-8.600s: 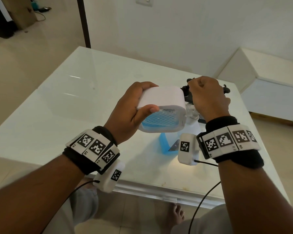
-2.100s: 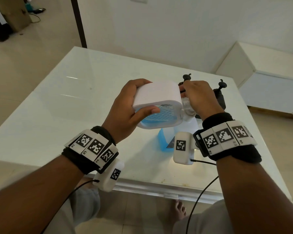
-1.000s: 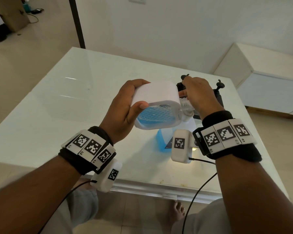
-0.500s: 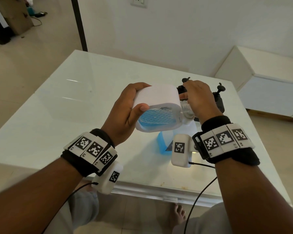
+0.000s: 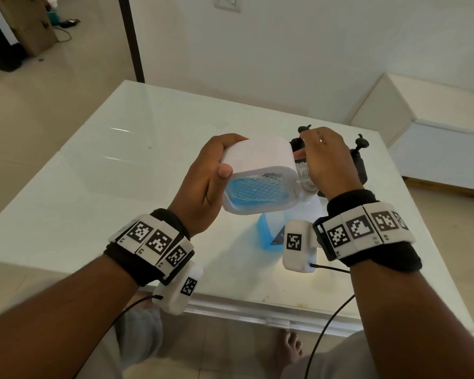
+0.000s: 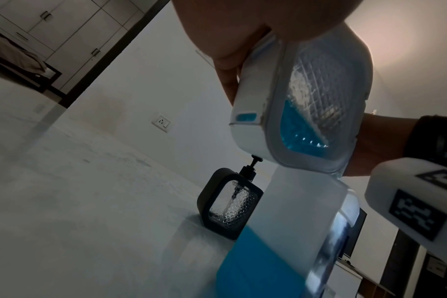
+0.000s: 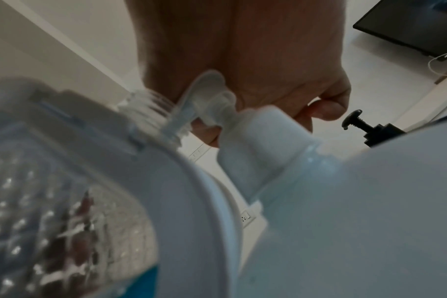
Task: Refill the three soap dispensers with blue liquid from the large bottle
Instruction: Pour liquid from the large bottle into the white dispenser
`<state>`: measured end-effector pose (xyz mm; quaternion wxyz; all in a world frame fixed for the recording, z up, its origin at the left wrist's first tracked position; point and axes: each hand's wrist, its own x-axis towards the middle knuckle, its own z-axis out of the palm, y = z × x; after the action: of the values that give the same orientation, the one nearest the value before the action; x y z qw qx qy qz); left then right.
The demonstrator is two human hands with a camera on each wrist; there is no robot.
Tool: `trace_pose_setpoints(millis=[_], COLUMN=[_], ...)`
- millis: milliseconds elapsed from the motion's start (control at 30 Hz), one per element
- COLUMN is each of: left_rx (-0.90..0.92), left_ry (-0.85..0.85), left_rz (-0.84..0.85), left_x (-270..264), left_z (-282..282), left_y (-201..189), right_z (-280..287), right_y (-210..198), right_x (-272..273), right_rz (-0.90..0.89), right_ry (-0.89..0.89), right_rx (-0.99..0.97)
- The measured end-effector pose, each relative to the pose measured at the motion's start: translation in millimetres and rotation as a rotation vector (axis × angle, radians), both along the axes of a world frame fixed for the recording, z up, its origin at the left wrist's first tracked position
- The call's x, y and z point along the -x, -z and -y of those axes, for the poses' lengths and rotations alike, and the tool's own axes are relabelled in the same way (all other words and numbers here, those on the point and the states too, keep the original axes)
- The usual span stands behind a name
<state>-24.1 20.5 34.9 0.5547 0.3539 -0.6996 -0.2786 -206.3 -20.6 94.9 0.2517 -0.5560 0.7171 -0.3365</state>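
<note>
Soap dispenser [image 5: 259,170], the white one with a clear diamond-patterned window, lies tipped on its side in the air above the tabletop [image 5: 93,187], and our left hand [image 5: 203,192] holds it in a closed grip, fingers over the top edge and thumb on the near face. Blue liquid pools along the low side of its window. Its open threaded neck [image 7: 151,102] points toward the large bottle [image 6: 281,231], which stands upright on the tabletop directly beneath the dispenser, blue in its lower part. Our right hand [image 5: 329,160] sits at the pump head [image 7: 207,98] on top of the large bottle, fingers curled down around the white nozzle; the spout reaches up to the dispenser's neck. Beyond the large bottle stand two black dispensers [image 5: 359,162] with black pump tops; the one nearer the left hand [image 6: 230,203] shows a clear window with hardly any liquid.
</note>
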Motion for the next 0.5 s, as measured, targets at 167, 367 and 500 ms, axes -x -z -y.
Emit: trace_pose_setpoints(millis=[167,367,500], left_rx=[-0.009,-0.010,-0.011], left_ry=[0.000,0.012,0.012], left_rz=[0.013,0.012,0.012], left_x=[-0.7,-0.6,0.5], left_z=[0.0,-0.4,-1.5], left_y=[0.0,-2.9,-3.8], right_z=[-0.4,0.2,-1.8], right_y=[-1.1,-6.2,-6.1], right_x=[0.4,2.7,2.4], right_rz=[-0.024,-0.042,-0.087], right_ry=[-0.012,0.008,0.015], right_rx=[-0.012,0.031,0.012])
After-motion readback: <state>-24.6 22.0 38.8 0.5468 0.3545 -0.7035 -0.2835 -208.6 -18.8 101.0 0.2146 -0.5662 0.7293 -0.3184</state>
